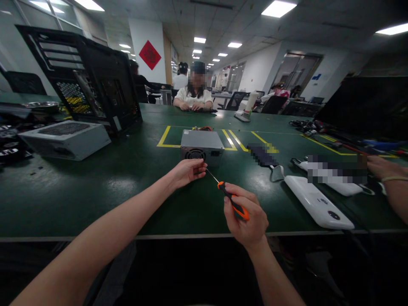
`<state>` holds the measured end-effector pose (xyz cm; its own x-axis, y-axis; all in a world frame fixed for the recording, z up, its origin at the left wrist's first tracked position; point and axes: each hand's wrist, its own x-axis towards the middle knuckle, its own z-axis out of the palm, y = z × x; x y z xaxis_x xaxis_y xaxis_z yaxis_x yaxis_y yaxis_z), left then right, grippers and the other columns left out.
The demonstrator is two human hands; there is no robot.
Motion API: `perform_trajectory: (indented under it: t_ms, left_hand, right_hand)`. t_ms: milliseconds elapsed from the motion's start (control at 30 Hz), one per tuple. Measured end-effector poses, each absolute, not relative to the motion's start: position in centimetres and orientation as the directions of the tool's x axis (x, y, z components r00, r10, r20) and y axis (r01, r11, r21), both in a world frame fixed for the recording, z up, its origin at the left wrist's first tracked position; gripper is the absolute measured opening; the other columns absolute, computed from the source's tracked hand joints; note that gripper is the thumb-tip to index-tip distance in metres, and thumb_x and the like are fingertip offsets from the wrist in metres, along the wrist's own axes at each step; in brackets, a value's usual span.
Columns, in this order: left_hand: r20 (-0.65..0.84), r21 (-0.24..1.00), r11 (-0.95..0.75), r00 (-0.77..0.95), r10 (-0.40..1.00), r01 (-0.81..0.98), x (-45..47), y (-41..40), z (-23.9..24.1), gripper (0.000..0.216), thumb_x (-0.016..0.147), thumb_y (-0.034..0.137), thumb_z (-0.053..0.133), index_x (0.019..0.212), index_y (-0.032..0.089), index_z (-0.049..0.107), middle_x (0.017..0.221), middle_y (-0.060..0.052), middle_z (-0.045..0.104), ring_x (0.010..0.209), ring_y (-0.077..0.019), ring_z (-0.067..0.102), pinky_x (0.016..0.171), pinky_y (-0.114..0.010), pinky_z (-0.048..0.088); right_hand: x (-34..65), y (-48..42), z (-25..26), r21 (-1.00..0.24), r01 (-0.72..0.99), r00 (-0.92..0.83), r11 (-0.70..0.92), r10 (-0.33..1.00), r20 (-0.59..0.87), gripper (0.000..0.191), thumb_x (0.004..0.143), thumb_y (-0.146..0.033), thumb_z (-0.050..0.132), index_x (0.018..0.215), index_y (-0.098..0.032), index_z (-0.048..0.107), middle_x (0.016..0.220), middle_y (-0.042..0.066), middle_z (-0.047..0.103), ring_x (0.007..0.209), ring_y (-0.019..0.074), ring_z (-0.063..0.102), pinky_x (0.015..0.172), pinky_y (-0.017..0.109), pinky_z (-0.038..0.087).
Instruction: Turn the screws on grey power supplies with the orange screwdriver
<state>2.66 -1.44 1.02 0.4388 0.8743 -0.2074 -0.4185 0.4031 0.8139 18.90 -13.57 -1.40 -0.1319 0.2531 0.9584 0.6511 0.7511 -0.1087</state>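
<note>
Fingers point(200, 169) of the left hand point(188, 171) were pressed together just in front of the PSU point(201, 146), at the screwdriver point(236, 206) tip; whether they pinched it was unclear; the right hand point(247, 216), farther from the PSU, gripped the handle; the shaft's long axis pointed up-left toward the PSU.

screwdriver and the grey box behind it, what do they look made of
screwdriver: orange and black handle, probably plastic with a rubbery grip, faint sheen; thin dark shaft, likely steel. grey box: seems sheet metal, dull unpainted grey, going by its crisp edges and punched fan grille.
</note>
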Motion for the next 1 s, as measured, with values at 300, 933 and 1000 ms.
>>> perform_trajectory:
  t_ms: [300, 933, 1000]
  left_hand:
    - [-0.226, 0.782, 0.476, 0.529, 0.818, -0.403, 3.2, -2.4, 1.3, 0.018, 0.087, 0.012, 0.047, 0.074, 0.009, 0.058, 0.074, -0.005, 0.063, 0.061, -0.01, 0.06, 0.061, -0.026, 0.054]
    - [-0.249, 0.761, 0.507, 0.538, 0.805, -0.406, 3.5, -2.6, 1.5, 0.021, 0.089, 0.013, 0.046, 0.072, 0.008, 0.057, 0.07, -0.005, 0.06, 0.057, -0.0082, 0.057, 0.061, -0.025, 0.055]
    - [-0.252, 0.747, 0.506, 0.521, 0.816, -0.431, 3.9, -2.6, 1.6, 0.021, 0.089, 0.013, 0.045, 0.071, 0.009, 0.056, 0.069, -0.004, 0.059, 0.055, -0.0082, 0.056, 0.059, -0.025, 0.054]
  right_hand:
    - [18.9, -13.4, -1.6, -0.092, 0.683, -0.161, 0.725, 0.272, 0.949, 0.032, 0.077, -0.006, 0.059, 0.103, -0.021, 0.047, 0.104, 0.007, 0.064, 0.097, 0.0175, 0.064, 0.076, 0.033, 0.059]
    - [18.7, -13.4, -1.3, 0.069, 0.667, -0.303, 0.742, 0.186, 0.935, 0.031, 0.075, 0.002, 0.059, 0.098, -0.017, 0.049, 0.104, 0.01, 0.061, 0.106, 0.02, 0.06, 0.08, 0.034, 0.058]
    - [18.5, -13.4, -1.3, 0.146, 0.66, -0.379, 0.737, 0.158, 0.912, 0.028, 0.075, 0.001, 0.06, 0.096, -0.015, 0.052, 0.104, 0.011, 0.062, 0.108, 0.0214, 0.059, 0.082, 0.034, 0.057]
